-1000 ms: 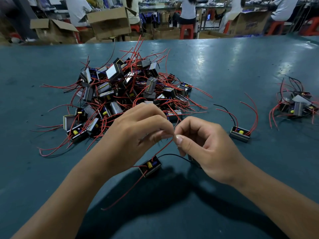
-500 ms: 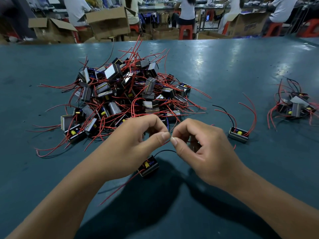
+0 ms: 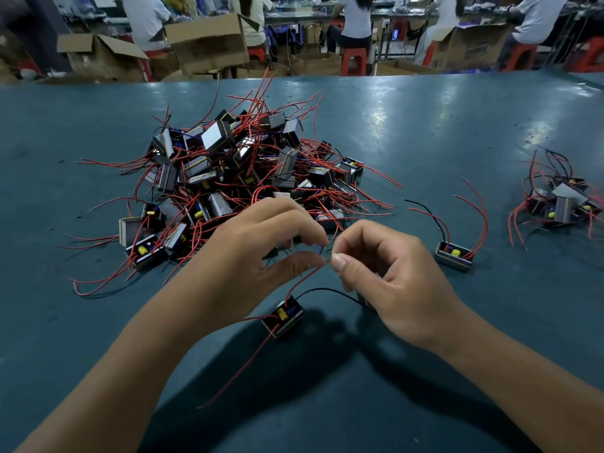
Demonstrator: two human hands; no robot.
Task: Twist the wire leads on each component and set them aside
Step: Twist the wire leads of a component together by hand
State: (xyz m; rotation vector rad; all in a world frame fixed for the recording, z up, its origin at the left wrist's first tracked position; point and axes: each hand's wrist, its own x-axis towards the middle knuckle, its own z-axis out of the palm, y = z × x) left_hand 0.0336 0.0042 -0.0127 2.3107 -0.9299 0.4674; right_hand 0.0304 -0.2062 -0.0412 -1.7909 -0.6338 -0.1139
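A small black component (image 3: pixel 283 317) with a yellow part lies on the teal table (image 3: pixel 425 125) between my hands. Its red lead (image 3: pixel 304 279) rises to my fingertips, and its black lead (image 3: pixel 327 290) arcs right under my right hand. My left hand (image 3: pixel 258 256) curls thumb and forefinger into a loop, the tips closing on the red lead's end. My right hand (image 3: pixel 395 282) pinches the same lead tip from the right. Another red lead trails toward me across the table.
A big pile of components with red leads (image 3: pixel 235 178) lies just beyond my hands. One lone component (image 3: pixel 454 255) sits to the right, and a small group (image 3: pixel 562 204) farther right. Cardboard boxes (image 3: pixel 209 44) and seated people are behind the table's far edge.
My left thumb and forefinger have spread from a tight pinch into a loop. Both hands stay at the red lead's tip; the component has not moved.
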